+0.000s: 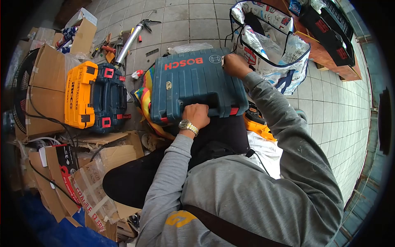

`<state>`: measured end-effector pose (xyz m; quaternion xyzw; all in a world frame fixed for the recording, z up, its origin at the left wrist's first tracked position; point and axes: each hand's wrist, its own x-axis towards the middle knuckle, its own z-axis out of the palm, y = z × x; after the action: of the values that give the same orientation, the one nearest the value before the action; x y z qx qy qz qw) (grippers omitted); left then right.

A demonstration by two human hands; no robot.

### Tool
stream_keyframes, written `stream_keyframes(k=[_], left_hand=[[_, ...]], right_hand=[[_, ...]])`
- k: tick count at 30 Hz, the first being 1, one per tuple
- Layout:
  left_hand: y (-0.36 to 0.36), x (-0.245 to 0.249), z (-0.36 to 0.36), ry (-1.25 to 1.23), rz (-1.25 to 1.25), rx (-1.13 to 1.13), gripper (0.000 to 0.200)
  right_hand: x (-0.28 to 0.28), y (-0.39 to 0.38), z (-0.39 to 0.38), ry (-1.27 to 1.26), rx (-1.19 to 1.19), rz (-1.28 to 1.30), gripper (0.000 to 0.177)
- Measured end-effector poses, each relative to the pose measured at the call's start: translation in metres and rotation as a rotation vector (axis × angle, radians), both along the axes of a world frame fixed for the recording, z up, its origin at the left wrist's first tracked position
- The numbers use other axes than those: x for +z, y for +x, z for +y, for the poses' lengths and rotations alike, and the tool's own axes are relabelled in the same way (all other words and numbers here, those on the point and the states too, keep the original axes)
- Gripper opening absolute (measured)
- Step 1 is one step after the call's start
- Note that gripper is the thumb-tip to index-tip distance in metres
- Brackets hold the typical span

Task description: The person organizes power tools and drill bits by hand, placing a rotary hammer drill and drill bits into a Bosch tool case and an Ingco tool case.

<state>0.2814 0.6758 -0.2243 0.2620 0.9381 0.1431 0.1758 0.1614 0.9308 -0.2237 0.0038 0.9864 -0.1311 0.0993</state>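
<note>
A large dark blue BOSCH case (191,84) lies closed in front of the person's body, its handle side toward the body. My left hand (196,115), with a gold watch on the wrist, is closed round the case's handle. At the far right corner of the case is my right hand (236,66), fingers bent in toward a small light-coloured piece at the edge, too small to name. A rainbow-striped cloth (145,99) shows beside the case's left edge.
To the left stand a yellow INGCO case (78,94) and a dark blue case (110,99), near cardboard boxes (47,90). A silver caulking gun (131,44) lies beyond. At the right are a patterned bag (288,68) and black cases (329,33) on a wooden surface.
</note>
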Motion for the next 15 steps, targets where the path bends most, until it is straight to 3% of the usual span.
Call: stream_keyframes(k=[5,13,15], left_hand=[[0.001,0.001,0.001,-0.005,-0.005,0.01,0.01],[0.002,-0.018,-0.001,-0.003,0.091,-0.038,0.017],[0.002,-0.01,0.0,-0.011,0.073,-0.026,0.014]], right_hand=[[-0.029,-0.041,0.045,-0.012,0.026,0.076,0.019],[0.041,-0.067,0.026,0.017,-0.004,0.324,0.016],[0.062,-0.077,0.025,-0.114,-0.02,0.47,0.02]])
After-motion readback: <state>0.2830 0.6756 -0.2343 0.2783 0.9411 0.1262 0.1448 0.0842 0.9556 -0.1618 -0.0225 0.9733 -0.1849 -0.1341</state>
